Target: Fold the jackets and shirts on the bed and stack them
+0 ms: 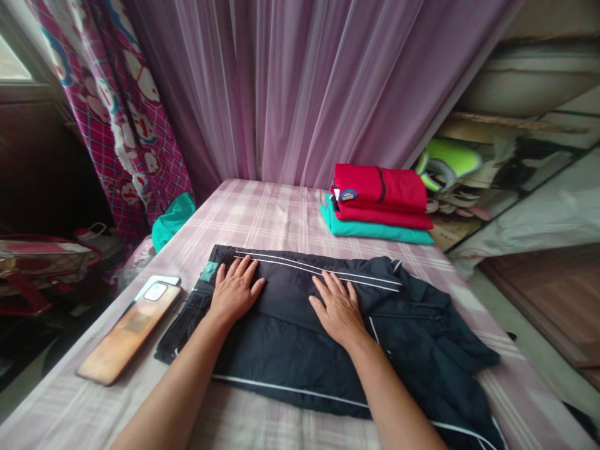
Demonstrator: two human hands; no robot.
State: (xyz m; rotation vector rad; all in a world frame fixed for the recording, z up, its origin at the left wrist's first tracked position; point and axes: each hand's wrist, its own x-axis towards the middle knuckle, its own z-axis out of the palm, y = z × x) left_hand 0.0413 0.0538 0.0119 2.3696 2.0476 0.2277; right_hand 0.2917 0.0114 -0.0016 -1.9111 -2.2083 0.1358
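Note:
A dark jacket-like garment (pixel 290 350) with white piping lies spread across the table, its far part folded over in a long strip. My left hand (pixel 235 289) rests flat on its upper left part, fingers spread toward the piped edge. Farther right, my right hand (pixel 338 306) also presses flat on the fabric, fingertips at the white lines. Neither hand grips anything. A teal patch (pixel 209 271) shows at the garment's left end, beside my left hand. The garment's right side is loose and wrinkled.
Folded red clothing (pixel 382 190) sits on folded teal clothing (pixel 379 231) at the table's back right. Two phones overlap at the left, the nearer an orange-backed phone (pixel 129 331). Teal cloth (pixel 173 220) hangs at the left edge. Purple curtains (pixel 290 94) stand behind the checked tablecloth (pixel 262 212).

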